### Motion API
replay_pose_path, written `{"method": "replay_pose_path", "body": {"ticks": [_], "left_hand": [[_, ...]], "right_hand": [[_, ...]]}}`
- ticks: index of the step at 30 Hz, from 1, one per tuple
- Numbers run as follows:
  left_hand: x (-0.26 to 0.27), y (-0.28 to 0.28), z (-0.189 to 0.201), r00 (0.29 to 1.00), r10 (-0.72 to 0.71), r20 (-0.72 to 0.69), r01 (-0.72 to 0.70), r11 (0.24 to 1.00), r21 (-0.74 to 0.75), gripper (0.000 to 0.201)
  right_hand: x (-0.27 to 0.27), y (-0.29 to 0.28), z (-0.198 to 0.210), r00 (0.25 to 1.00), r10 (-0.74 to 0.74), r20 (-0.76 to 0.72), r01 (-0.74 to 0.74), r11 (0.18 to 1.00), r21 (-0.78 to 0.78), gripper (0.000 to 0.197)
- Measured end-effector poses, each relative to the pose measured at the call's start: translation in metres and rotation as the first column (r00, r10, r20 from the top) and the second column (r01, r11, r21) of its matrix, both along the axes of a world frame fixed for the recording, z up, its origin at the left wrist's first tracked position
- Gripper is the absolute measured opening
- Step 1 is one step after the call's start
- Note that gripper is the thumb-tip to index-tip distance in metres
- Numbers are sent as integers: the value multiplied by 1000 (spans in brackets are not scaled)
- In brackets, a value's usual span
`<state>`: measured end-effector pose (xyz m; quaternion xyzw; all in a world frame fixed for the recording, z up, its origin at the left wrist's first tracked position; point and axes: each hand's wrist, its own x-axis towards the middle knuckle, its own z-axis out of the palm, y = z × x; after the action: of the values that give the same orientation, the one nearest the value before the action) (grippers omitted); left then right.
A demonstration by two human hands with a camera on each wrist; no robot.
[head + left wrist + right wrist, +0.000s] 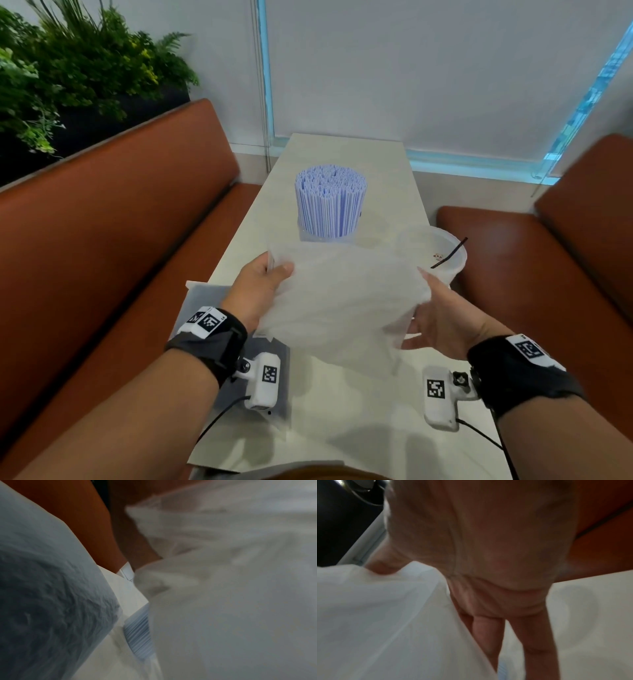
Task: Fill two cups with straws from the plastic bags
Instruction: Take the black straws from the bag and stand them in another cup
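Observation:
A clear cup packed with blue-and-white striped straws stands upright mid-table; the striped straws also show in the left wrist view. A second clear cup stands to its right and holds one black straw. I hold a translucent plastic bag in the air in front of both cups. My left hand grips its left edge with the thumb on top. My right hand holds its right side between thumb and fingers. The bag fills the wrist views; I cannot tell what is inside it.
A flat plastic bag lies on the pale table under my left wrist. Orange bench seats flank the table on both sides. A window sill and wall close the far end, and plants stand at the back left.

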<state>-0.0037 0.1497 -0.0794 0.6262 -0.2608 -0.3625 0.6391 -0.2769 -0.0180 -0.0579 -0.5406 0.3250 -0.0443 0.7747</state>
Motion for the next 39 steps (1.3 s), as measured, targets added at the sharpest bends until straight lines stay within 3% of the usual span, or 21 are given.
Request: {"method": "replay_pose_path", "body": {"ticks": [3,4,7,9,12,15,17,19,21,23,25,27,29,32,34,36,39], "left_hand": [[0,0,-2,994,24,110,-23,1000,-9,17],[0,0,-2,989,33,146,-32,999,-7,17],[-1,-3,-1,977,52,209,-53,999,-1,13],[-1,-4,0,975,87,204,-86,996,-14,12],[1,-3,0,984,108,142,-103,994,-45,17],[-3,-4,-3,979,144,147,-138,989,-47,17],[-5,-5,-5,978,170,121,-165,985,-48,17],[-6,-6,-4,978,187,92,-184,982,-42,18],[-7,-6,-4,980,187,62,-186,982,-24,22],[-9,-6,-5,996,88,-16,-88,996,26,29],[-16,-5,-10,999,-29,-24,31,994,105,30],[-25,-6,-14,999,-31,-11,32,993,112,28],[-31,-6,-13,1000,9,-3,-8,997,81,24],[-24,-5,-9,950,101,294,-144,981,129,17],[-19,-4,-10,902,132,411,-228,955,192,15],[-25,-4,-11,916,87,391,-198,947,253,20],[-42,-4,-21,898,-138,417,-46,915,402,53]], "right_hand": [[-3,-4,4,998,50,-26,-49,996,69,90],[-3,-2,5,996,68,-56,-65,997,52,86],[5,3,2,994,39,-100,-51,991,-128,41],[12,3,0,988,-102,-112,70,963,-262,20],[19,-2,-2,932,-342,-122,283,895,-344,34],[24,-1,-7,880,-475,-21,461,863,-207,24],[27,5,-9,927,-376,-5,372,918,-139,37],[28,5,-15,959,-281,-36,261,927,-268,50],[29,3,-22,939,-343,-23,306,864,-401,39],[31,3,-24,913,-402,74,390,803,-451,29],[33,7,-21,904,-392,172,422,745,-518,28],[35,13,-20,892,-396,216,443,676,-589,30],[34,14,-22,891,-420,173,422,624,-658,33],[27,15,-25,886,-463,24,314,560,-767,33],[21,18,-30,872,-486,-62,245,542,-804,32],[12,18,-39,850,-512,-124,209,543,-813,35],[-13,20,-63,810,-536,-237,148,578,-803,45]]}}
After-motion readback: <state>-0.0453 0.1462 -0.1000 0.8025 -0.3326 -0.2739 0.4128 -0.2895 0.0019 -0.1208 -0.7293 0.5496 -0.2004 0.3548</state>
